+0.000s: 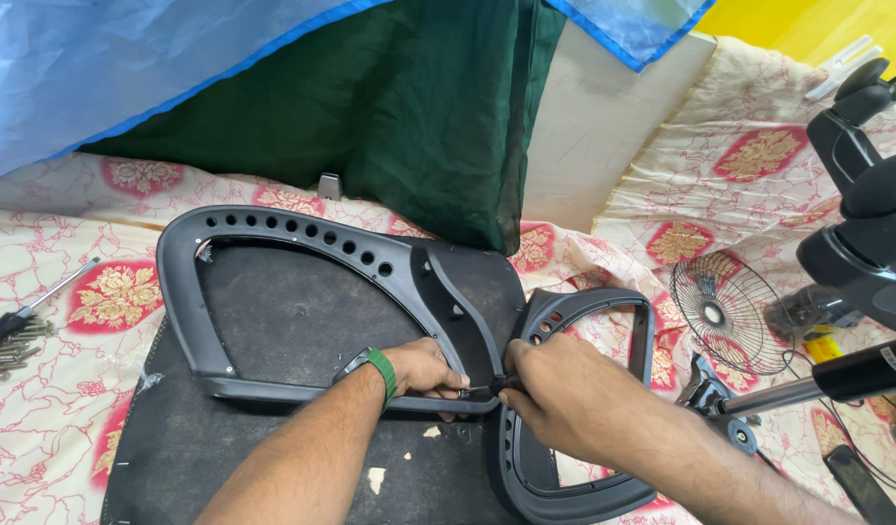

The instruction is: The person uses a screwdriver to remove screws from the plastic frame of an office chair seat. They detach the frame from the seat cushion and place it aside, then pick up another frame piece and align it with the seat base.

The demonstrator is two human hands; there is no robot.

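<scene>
Left hand point(423, 367) clamps the large black plastic chair-back frame point(273, 233), lying on dark fabric at 12 o'clock; right hand point(564, 399) grips a small screwdriver point(491, 386) at its corner. A slipping tip could jab those steadying fingers.

Looks like an improvised home repair spot, not a proper workshop. Work happens on a floor covered with a floral cream-and-red sheet point(69, 418), no bench. Blue tarp point(127, 68) and dark green cloth point(409, 107) hang as a backdrop against a yellow wall point(817, 24). Disassembled office-chair parts lie about: black plastic frames point(302, 243), chair base with gas cylinder point(856, 374). Also a wire fan guard point(725, 311), a screwdriver point(25, 311) and loose screws point(15, 345).
</scene>
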